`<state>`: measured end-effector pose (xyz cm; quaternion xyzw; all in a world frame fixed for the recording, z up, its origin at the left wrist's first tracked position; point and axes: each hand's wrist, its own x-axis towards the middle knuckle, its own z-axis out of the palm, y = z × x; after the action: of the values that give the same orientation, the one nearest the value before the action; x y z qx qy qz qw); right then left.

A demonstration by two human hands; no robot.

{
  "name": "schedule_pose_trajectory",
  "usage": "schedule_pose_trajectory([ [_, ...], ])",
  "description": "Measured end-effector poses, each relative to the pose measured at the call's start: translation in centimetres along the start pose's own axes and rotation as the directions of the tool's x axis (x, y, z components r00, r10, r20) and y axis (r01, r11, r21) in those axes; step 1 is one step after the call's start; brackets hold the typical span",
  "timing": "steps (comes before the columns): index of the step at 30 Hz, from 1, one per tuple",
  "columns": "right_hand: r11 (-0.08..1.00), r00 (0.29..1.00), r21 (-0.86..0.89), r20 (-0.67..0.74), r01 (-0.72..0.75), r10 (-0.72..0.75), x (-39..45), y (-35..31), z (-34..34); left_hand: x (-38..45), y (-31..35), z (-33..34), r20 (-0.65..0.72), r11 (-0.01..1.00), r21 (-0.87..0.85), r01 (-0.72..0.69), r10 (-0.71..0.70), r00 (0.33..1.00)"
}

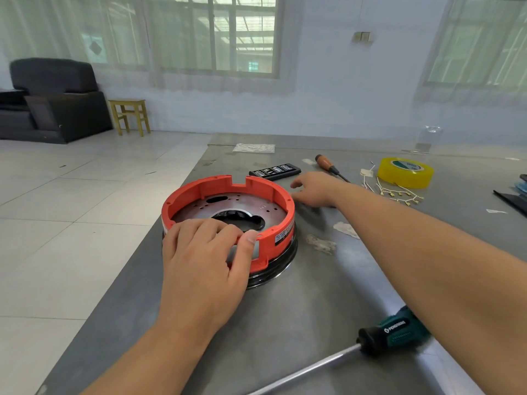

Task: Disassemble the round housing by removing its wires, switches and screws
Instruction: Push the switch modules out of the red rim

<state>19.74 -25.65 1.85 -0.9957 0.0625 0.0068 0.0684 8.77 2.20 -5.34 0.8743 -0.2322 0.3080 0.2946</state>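
The round housing [273, 195] has an orange plastic rim over a black base and stands on the grey table [299, 303]. Inside it lies a metal plate with holes and a dark centre opening. My left hand [205, 258] grips the near rim, fingers curled over the edge and thumb on the outer wall. My right hand [316, 188] reaches past the housing's right side and rests on the table with relaxed fingers, holding nothing that I can see. A bundle of removed wires with brass terminals [396, 192] lies to the right.
A green-handled screwdriver [393, 332] lies at the near right. A wooden-handled screwdriver [330, 166], a black bit case [275, 171] and a yellow tape roll [405, 172] sit at the back. The table's left edge drops to a tiled floor.
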Motion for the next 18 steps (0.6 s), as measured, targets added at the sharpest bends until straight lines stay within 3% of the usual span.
schedule_pose_trajectory([
  [4,0.992,0.993,-0.123,-0.116,0.020,-0.034,-2.4,-0.2,-0.8,0.0,-0.1,-0.1,0.010,1.000,-0.006,0.001,-0.001,1.000],
  [14,0.963,0.947,0.086,-0.224,0.256,-0.232,-19.7,-0.1,0.0,-0.1,0.5,-1.1,0.115,0.998,0.066,0.011,-0.018,0.993],
  [18,0.956,0.933,-0.049,-0.207,0.289,-0.293,-26.2,-0.7,3.0,-0.3,0.7,-1.7,0.157,0.997,0.074,0.008,-0.019,0.987],
])
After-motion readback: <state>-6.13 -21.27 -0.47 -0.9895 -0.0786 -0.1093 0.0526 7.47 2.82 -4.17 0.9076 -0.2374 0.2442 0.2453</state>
